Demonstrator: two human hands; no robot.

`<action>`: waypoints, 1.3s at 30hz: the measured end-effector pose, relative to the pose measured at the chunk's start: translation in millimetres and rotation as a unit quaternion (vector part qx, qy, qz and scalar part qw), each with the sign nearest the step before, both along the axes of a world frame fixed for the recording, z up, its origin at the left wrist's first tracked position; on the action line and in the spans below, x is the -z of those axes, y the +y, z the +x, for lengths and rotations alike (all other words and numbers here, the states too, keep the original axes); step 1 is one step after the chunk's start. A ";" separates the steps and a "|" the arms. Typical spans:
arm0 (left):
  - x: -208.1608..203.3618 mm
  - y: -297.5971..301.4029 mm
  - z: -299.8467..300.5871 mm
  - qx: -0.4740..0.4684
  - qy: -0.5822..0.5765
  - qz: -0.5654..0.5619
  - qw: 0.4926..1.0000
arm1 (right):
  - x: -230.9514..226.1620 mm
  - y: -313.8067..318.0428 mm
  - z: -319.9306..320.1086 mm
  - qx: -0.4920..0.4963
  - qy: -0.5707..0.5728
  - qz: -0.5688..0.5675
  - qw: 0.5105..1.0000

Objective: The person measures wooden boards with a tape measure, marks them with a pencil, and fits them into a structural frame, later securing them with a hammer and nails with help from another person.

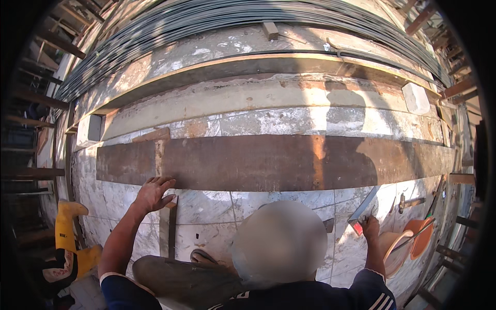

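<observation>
A long brown wooden board [248, 160] lies crosswise in front of me. My left hand [156, 194] is at its near edge toward the left end, fingers apart, the fingertips at the board. Nothing shows in that hand. My right hand [371, 227], low on the right, is closed at the side of a grey metal bar with a red end [365, 205]. The bar slants up toward the board's near edge. Some of the right fingers are hidden.
Long thin rods [217, 23] lie bundled at the back, behind a long timber form [248, 65]. White blocks [416, 98] stand at its ends. On the right are a hammer [413, 202] and orange basins [395, 245]. Yellow boots [66, 227] are at the left.
</observation>
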State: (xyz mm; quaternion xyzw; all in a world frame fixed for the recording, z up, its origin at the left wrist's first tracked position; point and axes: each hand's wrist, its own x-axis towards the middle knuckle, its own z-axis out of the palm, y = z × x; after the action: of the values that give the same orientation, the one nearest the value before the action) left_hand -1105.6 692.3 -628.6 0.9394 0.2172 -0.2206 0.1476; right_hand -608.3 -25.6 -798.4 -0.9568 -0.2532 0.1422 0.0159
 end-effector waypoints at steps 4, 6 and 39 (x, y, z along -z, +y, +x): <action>-37.4 -7.8 -42.1 -0.128 0.010 0.006 0.992 | -33.5 58.6 -18.9 0.074 -0.014 0.141 0.987; -43.7 -33.8 -80.0 -0.152 0.026 -0.024 0.988 | -74.0 142.6 -53.9 0.050 0.090 0.250 0.963; 84.0 -92.9 -41.7 -0.379 -0.016 -0.282 0.881 | -63.3 23.2 -82.4 0.177 0.009 0.122 0.977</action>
State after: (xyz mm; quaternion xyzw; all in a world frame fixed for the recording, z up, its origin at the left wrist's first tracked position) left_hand -1147.3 599.4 -712.6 0.7073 0.4826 -0.1849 0.4823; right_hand -690.7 -2.4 -735.1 -0.9761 -0.0950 0.1136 0.1592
